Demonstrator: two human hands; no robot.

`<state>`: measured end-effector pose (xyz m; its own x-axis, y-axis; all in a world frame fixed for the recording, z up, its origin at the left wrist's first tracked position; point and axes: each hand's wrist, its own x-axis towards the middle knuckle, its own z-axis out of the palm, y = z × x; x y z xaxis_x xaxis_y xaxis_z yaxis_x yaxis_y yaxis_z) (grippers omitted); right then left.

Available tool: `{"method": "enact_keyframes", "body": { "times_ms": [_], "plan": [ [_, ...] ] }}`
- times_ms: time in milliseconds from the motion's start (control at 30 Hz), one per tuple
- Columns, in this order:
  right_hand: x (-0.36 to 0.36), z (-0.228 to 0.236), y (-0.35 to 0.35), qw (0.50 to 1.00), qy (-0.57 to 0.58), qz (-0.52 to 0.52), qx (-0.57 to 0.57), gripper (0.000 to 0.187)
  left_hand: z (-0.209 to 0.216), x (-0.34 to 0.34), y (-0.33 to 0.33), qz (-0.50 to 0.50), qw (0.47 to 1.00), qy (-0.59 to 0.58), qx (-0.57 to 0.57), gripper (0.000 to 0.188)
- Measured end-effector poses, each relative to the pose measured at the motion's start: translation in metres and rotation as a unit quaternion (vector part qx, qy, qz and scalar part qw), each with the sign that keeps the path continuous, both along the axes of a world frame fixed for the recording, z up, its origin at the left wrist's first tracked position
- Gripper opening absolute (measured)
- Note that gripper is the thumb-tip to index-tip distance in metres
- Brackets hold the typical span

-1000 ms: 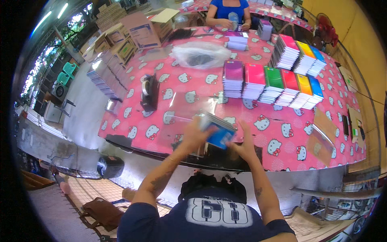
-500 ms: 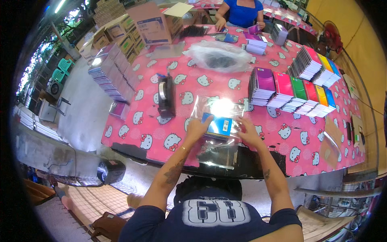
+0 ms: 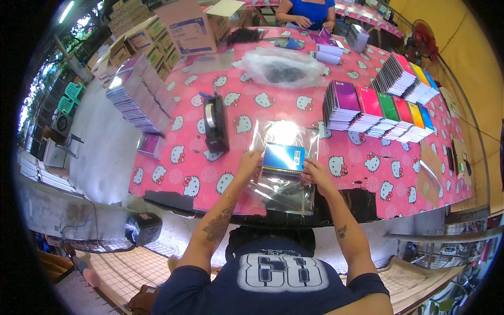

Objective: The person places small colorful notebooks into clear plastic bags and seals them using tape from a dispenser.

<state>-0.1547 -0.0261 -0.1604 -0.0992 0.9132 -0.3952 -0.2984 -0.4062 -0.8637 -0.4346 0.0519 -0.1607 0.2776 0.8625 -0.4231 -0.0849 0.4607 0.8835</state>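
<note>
Notebooks (image 3: 282, 156) are lying blue-side up, lengthwise left-to-right on film (image 3: 289, 194), left hand (image 3: 250, 164) and right hand (image 3: 317, 174) flanking, grip unclear, dispenser (image 3: 215, 126) standing left

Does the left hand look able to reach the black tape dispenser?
Probably yes: the tape dispenser stands close by, ahead and left of the left hand, with only pink tablecloth visible between them.
</note>
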Motion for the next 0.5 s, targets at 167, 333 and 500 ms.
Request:
{"method": "enact_keyframes", "body": {
  "times_ms": [167, 333, 500],
  "plan": [
    [0.01, 0.011, -0.047, 0.924, -0.305, 0.023, 0.227, 0.026, 0.002, -0.055, -0.051, -0.135, 0.88, 0.175, 0.42, 0.026],
    [0.006, 0.031, -0.05, 0.849, -0.398, 0.155, 0.31, 0.015, 0.025, -0.069, -0.052, -0.245, 0.785, 0.342, 0.456, 0.025],
    [0.003, 0.064, -0.015, 0.87, -0.429, 0.065, 0.232, 0.022, 0.056, -0.053, -0.028, -0.189, 0.844, 0.18, 0.47, 0.021]
  ]
}}
